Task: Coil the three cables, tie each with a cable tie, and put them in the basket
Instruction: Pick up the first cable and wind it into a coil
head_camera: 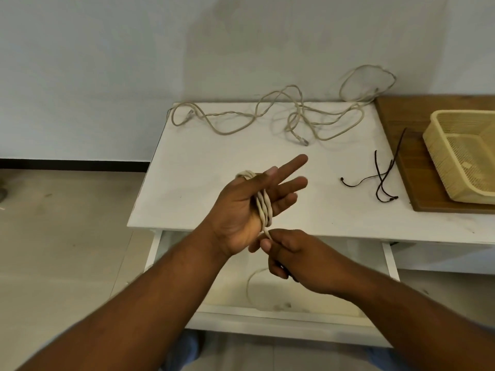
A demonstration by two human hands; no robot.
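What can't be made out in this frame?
Head view only.
- Basket: right side cut off by the frame edge.
- Cable: hidden behind the left hand and inside the right hand.
- Loose cables: tangled, so which is which is unclear.
- Ties: thin and crossed, count uncertain.
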